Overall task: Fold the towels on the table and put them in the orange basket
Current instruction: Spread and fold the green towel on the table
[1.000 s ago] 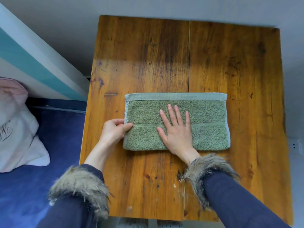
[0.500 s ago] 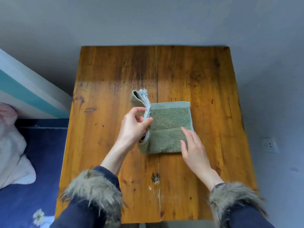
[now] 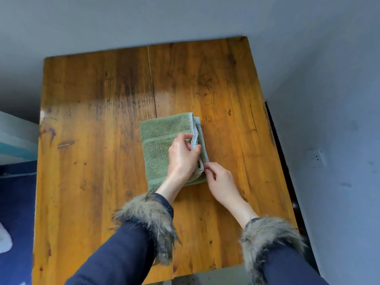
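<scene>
Folded towel (image 3: pixel 159 149), both edges hand-pinched

A home room: worn wooden table (image 3: pixel 98 161), wall socket (image 3: pixel 316 158), blue bedding (image 3: pixel 16 212).

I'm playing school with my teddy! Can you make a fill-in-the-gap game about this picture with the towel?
1. The folded towel is the colour ____.
2. The towel lies on a ____ table.
3. The left hand pinches the towel's ____ edge.
4. Both sleeves have ____ cuffs.

Missing words: green; wooden; right; furry
</scene>
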### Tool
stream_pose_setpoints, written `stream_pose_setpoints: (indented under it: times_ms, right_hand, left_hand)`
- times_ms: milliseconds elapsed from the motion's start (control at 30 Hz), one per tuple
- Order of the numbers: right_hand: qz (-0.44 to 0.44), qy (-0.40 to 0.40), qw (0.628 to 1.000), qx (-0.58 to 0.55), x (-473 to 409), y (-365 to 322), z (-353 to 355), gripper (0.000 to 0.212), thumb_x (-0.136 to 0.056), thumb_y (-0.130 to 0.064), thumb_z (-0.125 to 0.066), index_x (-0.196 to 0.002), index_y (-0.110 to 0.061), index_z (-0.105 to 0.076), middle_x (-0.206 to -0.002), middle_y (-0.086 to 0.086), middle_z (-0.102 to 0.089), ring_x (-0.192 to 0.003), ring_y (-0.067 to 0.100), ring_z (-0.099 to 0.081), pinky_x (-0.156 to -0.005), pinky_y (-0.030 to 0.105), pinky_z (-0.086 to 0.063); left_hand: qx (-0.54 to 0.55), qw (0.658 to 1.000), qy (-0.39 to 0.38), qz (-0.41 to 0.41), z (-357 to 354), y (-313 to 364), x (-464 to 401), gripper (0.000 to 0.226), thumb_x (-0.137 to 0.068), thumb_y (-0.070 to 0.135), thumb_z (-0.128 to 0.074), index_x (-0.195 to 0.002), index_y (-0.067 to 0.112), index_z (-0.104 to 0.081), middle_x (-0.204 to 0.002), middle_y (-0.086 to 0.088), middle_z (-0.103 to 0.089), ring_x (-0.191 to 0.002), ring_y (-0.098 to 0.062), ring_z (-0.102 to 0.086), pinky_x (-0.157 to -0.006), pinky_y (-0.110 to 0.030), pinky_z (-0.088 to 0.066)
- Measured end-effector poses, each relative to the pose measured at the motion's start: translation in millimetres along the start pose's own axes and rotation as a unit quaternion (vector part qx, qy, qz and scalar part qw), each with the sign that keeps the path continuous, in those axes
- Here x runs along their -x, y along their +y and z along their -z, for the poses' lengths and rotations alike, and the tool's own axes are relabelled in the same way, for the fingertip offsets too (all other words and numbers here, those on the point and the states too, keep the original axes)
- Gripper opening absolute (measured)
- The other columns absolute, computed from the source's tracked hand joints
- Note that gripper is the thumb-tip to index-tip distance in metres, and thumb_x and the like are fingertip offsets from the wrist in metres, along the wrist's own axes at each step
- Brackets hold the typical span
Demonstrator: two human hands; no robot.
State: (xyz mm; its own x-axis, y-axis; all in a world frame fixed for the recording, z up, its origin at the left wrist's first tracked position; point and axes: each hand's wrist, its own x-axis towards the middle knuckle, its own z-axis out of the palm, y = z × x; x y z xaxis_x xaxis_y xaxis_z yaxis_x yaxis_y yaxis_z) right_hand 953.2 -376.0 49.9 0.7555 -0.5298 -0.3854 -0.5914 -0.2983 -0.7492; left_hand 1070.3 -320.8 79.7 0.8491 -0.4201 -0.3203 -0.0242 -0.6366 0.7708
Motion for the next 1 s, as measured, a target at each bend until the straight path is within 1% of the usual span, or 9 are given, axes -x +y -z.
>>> stream_pose_setpoints:
  times_ms: [100,167,233,333,433,533,667,800,1000]
  right_hand:
    - [-0.067,-0.010,0.994,-0.090,-7.7,0.1,4.3,0.029,-0.098,-0.014,-0.040,-0.115,-0.011,-0.063,-0.111,0.002,-0.066,-0.102,0.012,-0.060,-0.095,0.028,-0.046]
    - [-0.092,-0.012,0.989,-0.118,-14.0,-2.1,6.8,0.030,-0.098,-0.021,-0.039,-0.113,-0.012,-0.064,-0.109,0.003,-0.067,-0.103,0.018,-0.062,-0.095,0.041,-0.049]
    - [-0.108,-0.006,0.985,-0.133,-19.9,-7.1,8.1,0.030,-0.097,-0.027,-0.042,-0.104,-0.009,-0.066,-0.104,0.011,-0.068,-0.096,0.026,-0.063,-0.091,0.046,-0.049]
    - [-0.104,0.003,0.989,-0.105,-31.2,-18.1,8.2,0.029,-0.094,-0.035,-0.049,-0.103,-0.012,-0.065,-0.093,0.004,-0.068,-0.085,0.020,-0.061,-0.086,0.033,-0.050]
    - [-0.095,0.009,0.994,-0.054,-47.3,-30.7,3.6,0.047,-0.087,-0.050,-0.054,-0.116,-0.013,-0.058,-0.094,-0.005,-0.057,-0.096,0.013,-0.053,-0.086,0.028,-0.042]
    - [-0.117,-0.013,0.993,-0.023,-61.5,-38.1,-4.6,0.041,-0.087,-0.049,-0.055,-0.112,-0.017,-0.048,-0.100,-0.003,-0.050,-0.095,0.016,-0.047,-0.080,0.033,-0.041]
    - [-0.081,0.011,0.996,0.030,-66.2,-36.6,-7.2,0.014,-0.097,-0.033,-0.040,-0.093,-0.019,-0.039,-0.065,-0.007,-0.043,-0.054,0.013,-0.039,-0.057,0.032,-0.036]
    - [-0.056,0.022,0.998,0.022,-61.3,-33.7,-2.9,0.012,-0.099,-0.031,-0.034,-0.094,-0.020,-0.037,-0.068,-0.003,-0.050,-0.066,0.022,-0.051,-0.063,0.035,-0.036]
    - [-0.084,0.052,0.993,-0.070,-66.5,-26.5,-6.1,0.013,-0.100,-0.025,-0.035,-0.100,-0.017,-0.046,-0.079,0.000,-0.056,-0.073,0.020,-0.051,-0.070,0.039,-0.042]
  left_hand:
    - [-0.009,0.999,-0.036,0.007,-6.0,-8.0,0.3,0.031,-0.086,0.020,-0.061,-0.117,0.014,-0.056,-0.084,-0.001,-0.056,-0.083,-0.017,-0.055,-0.075,-0.027,-0.041]
    - [0.016,0.997,-0.070,0.008,-4.2,-13.8,0.4,0.030,-0.088,0.021,-0.059,-0.117,0.013,-0.057,-0.082,0.001,-0.059,-0.081,-0.020,-0.060,-0.080,-0.036,-0.050]
    - [0.056,0.996,-0.068,-0.008,2.3,-17.7,4.3,0.026,-0.092,0.017,-0.053,-0.117,0.012,-0.059,-0.085,0.001,-0.063,-0.077,-0.014,-0.062,-0.077,-0.036,-0.054]
    - [0.044,0.991,0.049,-0.112,21.6,-29.5,10.2,0.025,-0.093,0.004,-0.045,-0.111,0.011,-0.061,-0.096,-0.003,-0.062,-0.084,-0.006,-0.058,-0.077,-0.019,-0.047]
    - [-0.075,0.973,0.128,-0.174,40.7,-58.5,7.9,0.031,-0.091,0.008,-0.040,-0.117,0.007,-0.058,-0.108,-0.009,-0.059,-0.103,-0.017,-0.048,-0.091,-0.022,-0.036]
    - [-0.186,0.960,0.088,-0.188,50.4,-85.5,5.8,0.043,-0.094,0.024,-0.033,-0.131,0.009,-0.048,-0.135,-0.011,-0.048,-0.130,-0.026,-0.036,-0.106,-0.039,-0.032]
    - [-0.268,0.942,0.015,-0.202,50.8,-96.7,6.5,0.052,-0.096,0.036,-0.028,-0.144,0.015,-0.030,-0.154,-0.010,-0.021,-0.144,-0.026,-0.008,-0.114,-0.041,-0.013]
    - [-0.322,0.923,-0.014,-0.211,45.4,-93.6,6.5,0.055,-0.095,0.042,-0.024,-0.146,0.018,-0.025,-0.156,-0.008,-0.012,-0.144,-0.024,-0.001,-0.116,-0.044,-0.003]
    - [-0.369,0.904,-0.030,-0.214,33.6,-93.5,2.3,0.055,-0.095,0.044,-0.024,-0.145,0.023,-0.026,-0.156,-0.007,-0.013,-0.144,-0.026,-0.003,-0.115,-0.049,-0.005]
